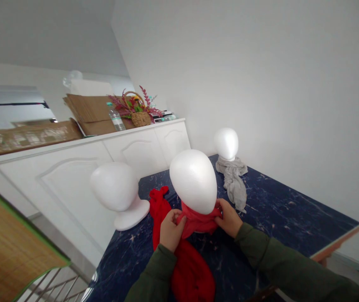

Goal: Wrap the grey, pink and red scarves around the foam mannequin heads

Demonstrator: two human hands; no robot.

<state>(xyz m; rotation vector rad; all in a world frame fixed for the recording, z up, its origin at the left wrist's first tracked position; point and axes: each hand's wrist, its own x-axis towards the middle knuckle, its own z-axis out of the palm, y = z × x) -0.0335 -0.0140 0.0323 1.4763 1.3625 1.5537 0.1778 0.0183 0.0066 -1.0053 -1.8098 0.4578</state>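
A white mannequin head [193, 178] stands on the dark blue marbled table, with a coral-red scarf [200, 222] around its neck. My left hand [172, 230] pinches the scarf at the left of the neck. On the right side, my right hand [229, 217] grips the same scarf between thumb and fingers. A brighter red cloth [192, 270] lies on the table, passing behind and below my left hand. Both hands sit just under the head's chin level. The base of this head is mostly hidden by the scarf.
A bare white mannequin head [116, 186] stands at the left on a round base. Farther back, another head [227, 143] wears a grey scarf [234, 180]. Behind the table [286, 209], a white cabinet [72, 176] carries cardboard, a bottle [116, 117] and a flower basket [140, 118].
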